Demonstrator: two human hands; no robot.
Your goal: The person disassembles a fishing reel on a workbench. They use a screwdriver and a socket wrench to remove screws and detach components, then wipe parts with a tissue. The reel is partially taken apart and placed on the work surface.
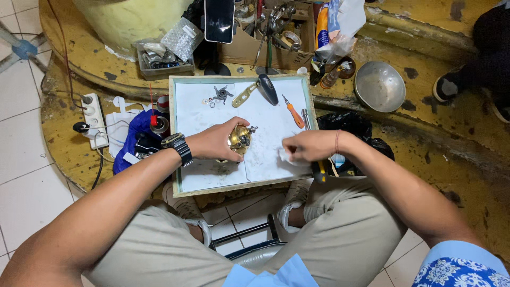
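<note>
Two hands work over the white tray [186,106]: left hand [215,142] cups the gold reel body [240,139] — likely heavy, rigid, slick, best gripped round its frame — while right hand [308,145] pinches a white cloth [287,157].

A glossy gold metal reel body [239,139] sits on matt white paper [271,127] beside a dull steel bowl [380,86].
</note>
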